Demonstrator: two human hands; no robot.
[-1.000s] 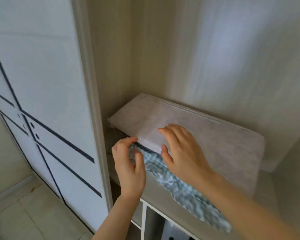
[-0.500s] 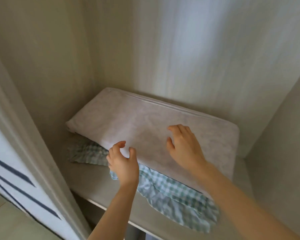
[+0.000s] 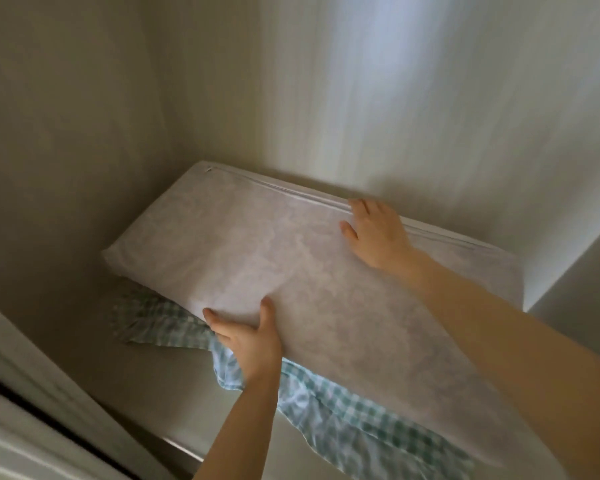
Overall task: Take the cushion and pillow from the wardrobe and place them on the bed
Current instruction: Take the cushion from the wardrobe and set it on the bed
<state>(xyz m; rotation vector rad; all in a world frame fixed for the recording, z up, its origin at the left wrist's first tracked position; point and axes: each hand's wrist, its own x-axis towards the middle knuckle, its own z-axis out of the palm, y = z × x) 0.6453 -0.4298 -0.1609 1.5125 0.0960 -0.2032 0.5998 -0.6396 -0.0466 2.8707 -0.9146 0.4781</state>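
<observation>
A large white pillow (image 3: 257, 251) with a faint pattern lies on the wardrobe shelf (image 3: 146, 386), its zip seam along the far edge. Under it sits a green-and-white checked cushion (image 3: 354, 414), flattened, sticking out at the front. My left hand (image 3: 250, 337) grips the pillow's near edge, thumb on top and fingers tucked beneath. My right hand (image 3: 374, 233) lies over the pillow's far edge by the zip, fingers curled over the seam. The bed is not in view.
The wardrobe's side wall (image 3: 66, 150) stands close on the left and its back panel (image 3: 395, 98) right behind the pillow. A right-hand wall (image 3: 582, 278) closes the compartment. The door frame (image 3: 32, 403) crosses the lower left corner.
My right hand has slid from the pillow's middle to its far zip edge. My left hand has closed on the near edge. The view has moved closer into the wardrobe.
</observation>
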